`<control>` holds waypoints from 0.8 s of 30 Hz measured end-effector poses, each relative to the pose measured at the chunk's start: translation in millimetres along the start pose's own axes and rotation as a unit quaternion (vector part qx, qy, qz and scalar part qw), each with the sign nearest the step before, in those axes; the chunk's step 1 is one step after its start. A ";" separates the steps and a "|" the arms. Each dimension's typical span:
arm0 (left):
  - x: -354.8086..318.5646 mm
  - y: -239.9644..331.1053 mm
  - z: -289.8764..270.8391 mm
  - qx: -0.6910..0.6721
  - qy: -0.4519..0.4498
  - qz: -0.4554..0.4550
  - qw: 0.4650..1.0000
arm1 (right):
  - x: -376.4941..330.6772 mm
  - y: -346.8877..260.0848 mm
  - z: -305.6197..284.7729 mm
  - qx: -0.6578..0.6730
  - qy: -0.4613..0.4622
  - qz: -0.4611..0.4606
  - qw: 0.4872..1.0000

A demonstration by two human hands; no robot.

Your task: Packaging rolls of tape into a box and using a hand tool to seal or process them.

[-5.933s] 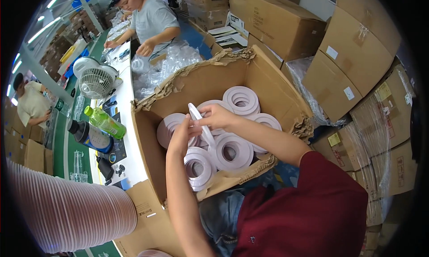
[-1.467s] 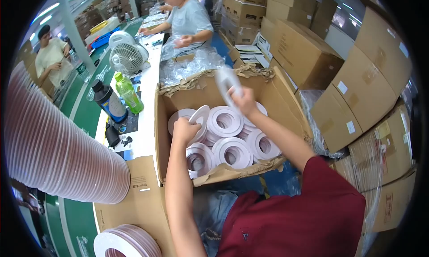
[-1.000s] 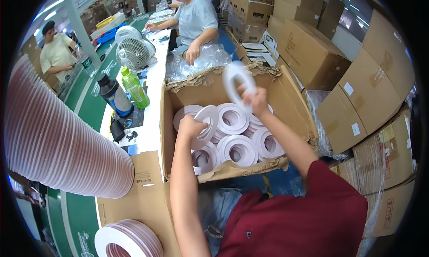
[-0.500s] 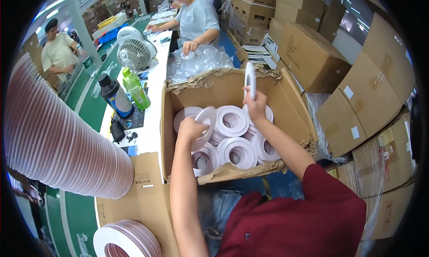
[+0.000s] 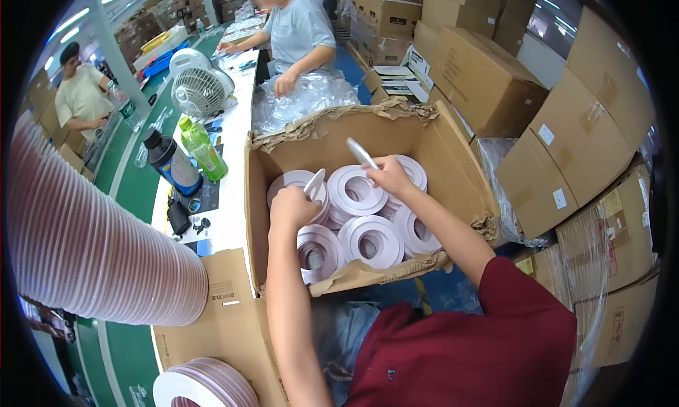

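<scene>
White ring (image 5: 361, 153) pinched in right grip (image 5: 388, 175), another ring (image 5: 314, 182) in left grip (image 5: 293, 207).

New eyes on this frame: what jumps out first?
The open carton at centre, packed with white rings. The right hand lifts one ring above them; the left hand grips another at the carton's left side. A long ribbed ring stack fills the left foreground.

Two bottles (image 5: 187, 156), one fan (image 5: 199, 92)
</scene>
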State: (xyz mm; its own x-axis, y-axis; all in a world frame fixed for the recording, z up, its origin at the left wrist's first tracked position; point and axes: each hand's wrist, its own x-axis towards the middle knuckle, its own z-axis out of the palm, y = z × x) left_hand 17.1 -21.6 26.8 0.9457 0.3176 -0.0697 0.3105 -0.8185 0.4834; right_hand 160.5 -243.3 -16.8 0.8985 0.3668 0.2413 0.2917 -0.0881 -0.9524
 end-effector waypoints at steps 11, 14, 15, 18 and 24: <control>14.4 10.7 19.4 0.191 0.174 0.183 0.949 | 5.7 -5.2 15.8 -0.218 -0.268 0.153 0.926; -0.9 33.1 1.9 0.052 0.383 0.278 0.879 | -0.4 4.1 0.9 -0.041 -0.242 0.186 0.951; -0.5 26.0 4.9 0.090 0.303 0.250 0.915 | -3.2 -12.5 3.2 -0.036 -0.224 0.179 0.957; 10.6 15.4 7.9 0.202 0.270 0.271 0.902 | 5.2 -10.5 12.0 0.012 -0.242 0.193 0.951; 8.2 9.7 11.5 0.133 0.285 0.260 0.913 | 15.3 -11.7 11.9 0.018 -0.256 0.193 0.947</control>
State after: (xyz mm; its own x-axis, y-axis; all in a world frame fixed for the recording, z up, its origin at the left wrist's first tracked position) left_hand 29.1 -32.4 20.9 0.7913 -0.0119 0.6113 -0.0822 -0.9928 0.0871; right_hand 166.9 -225.6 -4.2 0.6560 0.7157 -0.2397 -0.0463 -0.2789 -0.9592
